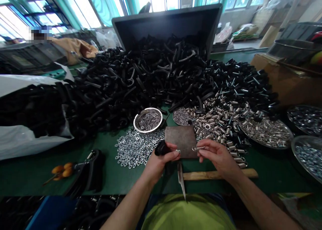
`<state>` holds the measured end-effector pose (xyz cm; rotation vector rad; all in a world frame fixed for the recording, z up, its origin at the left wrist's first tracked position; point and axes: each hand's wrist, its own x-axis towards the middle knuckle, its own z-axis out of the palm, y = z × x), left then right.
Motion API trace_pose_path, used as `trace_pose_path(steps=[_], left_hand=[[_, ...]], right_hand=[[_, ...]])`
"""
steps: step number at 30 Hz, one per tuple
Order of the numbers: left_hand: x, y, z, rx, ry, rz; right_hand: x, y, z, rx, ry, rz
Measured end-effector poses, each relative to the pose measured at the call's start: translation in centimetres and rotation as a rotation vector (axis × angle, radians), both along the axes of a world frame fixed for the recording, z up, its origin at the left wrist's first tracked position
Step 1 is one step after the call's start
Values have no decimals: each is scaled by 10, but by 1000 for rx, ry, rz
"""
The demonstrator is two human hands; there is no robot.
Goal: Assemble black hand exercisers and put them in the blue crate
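Observation:
My left hand (158, 161) is closed around a black plastic part (160, 148). A small shiny metal piece (178, 151) shows at its fingertips; whether it belongs to the part I cannot tell. My right hand (217, 156) pinches a coil spring (200, 148) with a hooked end, which points toward the left hand. Both hands are above the table near a square metal plate (179, 137), apart from each other. Just below them lies a hammer with a wooden handle (201, 175) and a narrow, pointed metal head (181, 180).
A heap of black parts (141, 75) spills from a grey bin (168, 18). Nuts (138, 146) lie beside a bowl of pins (148, 121); springs (213, 121) are heaped right of the plate. Metal trays (269, 132) stand farther right. Orange fruit (62, 171) and finished-looking black parts (92, 169) lie left.

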<state>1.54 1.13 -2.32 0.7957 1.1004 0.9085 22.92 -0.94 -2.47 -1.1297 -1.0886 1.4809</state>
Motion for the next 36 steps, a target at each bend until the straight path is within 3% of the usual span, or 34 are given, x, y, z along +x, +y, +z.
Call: trace_pose_path(steps=[3,7,13,16,20,24,27,31,36], left_hand=[[17,-14,1,-42,-78,28],[19,-20,3,-17,-82,26],[4,-20,8,222,204,-96],[5,-21,4,309,308,-126],[15,-25,-7,68,159,-102],[29,-29,-12,-231,-160,-90],[38,-31,-11,-281,-247,-75],[43,-32,-9,-198,-200,-79],[37,-34,0,59,75,-196]], right_hand=[[-24,-7,7,50,37,50],[-39,-9,9,53,72,36],[-38,-5,1,-73,96,-23],[-36,-1,1,14,-73,-50],[-33,2,11,268,-352,-95],[-36,-1,23,417,-402,-118],[-41,-4,30,529,-468,-125],[-44,-5,29,606,-634,-43],[-46,-6,22,545,-668,20]])
